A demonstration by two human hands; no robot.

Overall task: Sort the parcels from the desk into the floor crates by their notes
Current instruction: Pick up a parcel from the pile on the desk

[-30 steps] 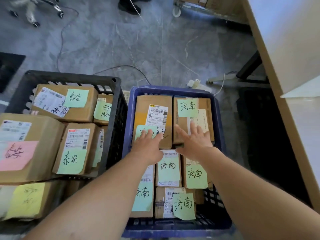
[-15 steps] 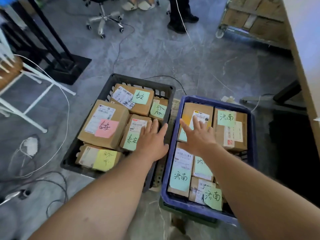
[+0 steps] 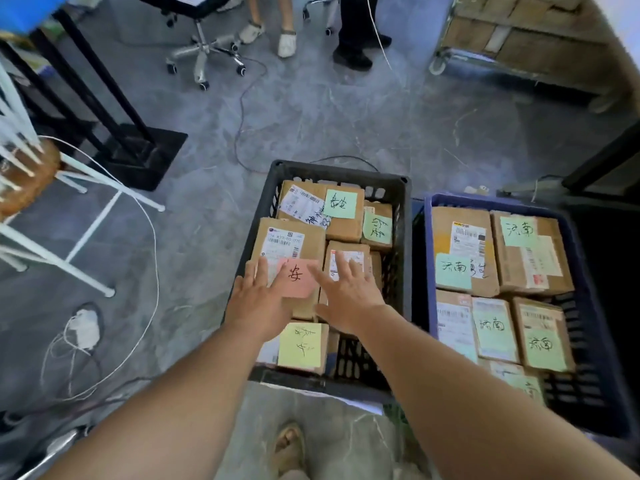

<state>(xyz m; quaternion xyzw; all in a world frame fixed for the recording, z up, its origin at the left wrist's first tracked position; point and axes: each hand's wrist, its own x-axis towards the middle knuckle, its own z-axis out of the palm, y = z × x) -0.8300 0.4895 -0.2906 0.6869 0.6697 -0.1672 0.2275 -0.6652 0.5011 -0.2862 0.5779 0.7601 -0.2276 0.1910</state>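
**Both hands spread wide over the black crate**

The left hand (image 3: 258, 303) and the right hand (image 3: 346, 296) reach side by side into the black crate (image 3: 332, 171). It stands on the grey floor (image 3: 346, 116) just left of the blue crate (image 3: 485, 199). Both hands are wide, fingers straight and fanned, palms down, holding nothing.

The left hand's fingers lie over the near part of the large parcel (image 3: 294, 233), which bears a pink note (image 3: 299, 282). The right hand's fingers lie over the smaller parcel (image 3: 349, 252) just to its right, with the thumb pointing toward the pink note. Whether the palms press on the cardboard or hover just above it cannot be told.

Nearer the person in the same crate lies a parcel with a yellow note (image 3: 301, 346), partly covered by the left forearm. Against the far wall sit a parcel with a green note (image 3: 341, 203) and, beside it, a narrower one with its own green note (image 3: 377, 231).

The blue crate is packed with brown parcels, and the ones in clear view carry pale green notes (image 3: 518, 231).

Beyond the crates a swivel chair base (image 3: 204, 53) stands on the floor, with two people's feet (image 3: 287, 41) just beside it. A wheeled cart of cardboard (image 3: 512, 32) stands at the far right. A thin cable (image 3: 239, 133) trails across the floor, and a white frame (image 3: 86, 188) stands at the left. The person's own sandalled foot (image 3: 287, 445) shows at the bottom edge, between the forearms
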